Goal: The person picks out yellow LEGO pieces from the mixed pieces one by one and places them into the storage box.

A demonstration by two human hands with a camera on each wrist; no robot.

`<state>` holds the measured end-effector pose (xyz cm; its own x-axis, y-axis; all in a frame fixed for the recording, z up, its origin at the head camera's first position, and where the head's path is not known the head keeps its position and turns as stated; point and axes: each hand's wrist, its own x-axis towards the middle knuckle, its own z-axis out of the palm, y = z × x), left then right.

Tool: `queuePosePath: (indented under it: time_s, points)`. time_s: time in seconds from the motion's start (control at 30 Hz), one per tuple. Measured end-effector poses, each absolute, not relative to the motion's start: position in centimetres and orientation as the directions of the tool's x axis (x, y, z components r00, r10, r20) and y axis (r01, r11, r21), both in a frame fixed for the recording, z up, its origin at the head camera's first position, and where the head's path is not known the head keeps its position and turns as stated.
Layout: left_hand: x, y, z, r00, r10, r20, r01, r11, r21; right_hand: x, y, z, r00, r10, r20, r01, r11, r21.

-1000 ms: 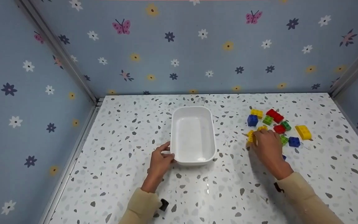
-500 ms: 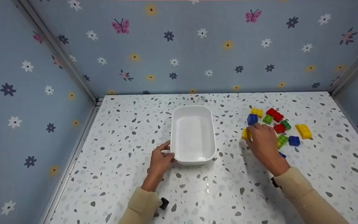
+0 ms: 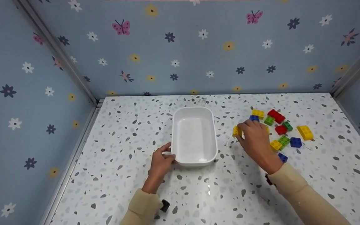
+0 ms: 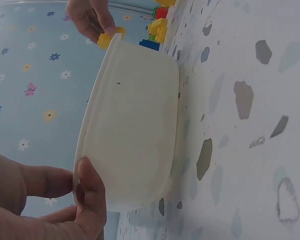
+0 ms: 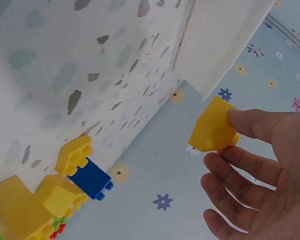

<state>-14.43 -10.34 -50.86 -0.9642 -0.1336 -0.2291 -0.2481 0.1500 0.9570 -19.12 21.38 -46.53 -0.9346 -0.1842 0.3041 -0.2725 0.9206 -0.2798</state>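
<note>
The left hand [image 3: 161, 162] pinches the rim of a smooth white plastic tray [image 3: 194, 137], rounded-rectangular, long axis twelve-to-six; at its three o'clock, the right hand [image 3: 256, 142] pinches a studded yellow brick [image 3: 237, 131].

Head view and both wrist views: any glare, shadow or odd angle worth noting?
Head: a glare spot inside the white tray, a thin bright streak on the table, soft shadow below the right hand; left wrist: scene turned sideways; right wrist: scene tilted, no strong glare.
</note>
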Motion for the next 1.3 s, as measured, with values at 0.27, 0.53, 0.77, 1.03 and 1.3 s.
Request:
queuePosePath:
  time_s: [0.27, 0.53, 0.77, 1.03, 1.3]
  points:
    - [-14.5, -10.4, -51.0, -0.967, -0.13, -0.217, -0.234, 0.128, 0.964, -19.2, 19.8, -46.0, -0.913, -0.212, 0.348, -0.312, 0.912, -0.265]
    - [-14.5, -10.4, -51.1, -0.961, -0.139, -0.238, -0.259, 0.165, 0.952, -19.2, 17.8, -45.5, -0.921, -0.225, 0.319, -0.312, 0.916, -0.253]
    - [-14.4, -10.4, -50.9, -0.96, -0.146, -0.241, -0.265, 0.175, 0.948, -19.4, 16.5, -45.7, -0.901, -0.26, 0.348, -0.35, 0.909, -0.228]
    - [-14.3, -10.3, -50.9, -0.958, -0.141, -0.248, -0.269, 0.156, 0.95, -19.5, 15.0, -45.8, -0.898, -0.284, 0.336, -0.366, 0.906, -0.211]
    - [-14.4, -10.2, -50.8, -0.961, -0.145, -0.236, -0.257, 0.151, 0.955, -20.0, 13.7, -45.8, -0.889, -0.32, 0.327, -0.39, 0.904, -0.175]
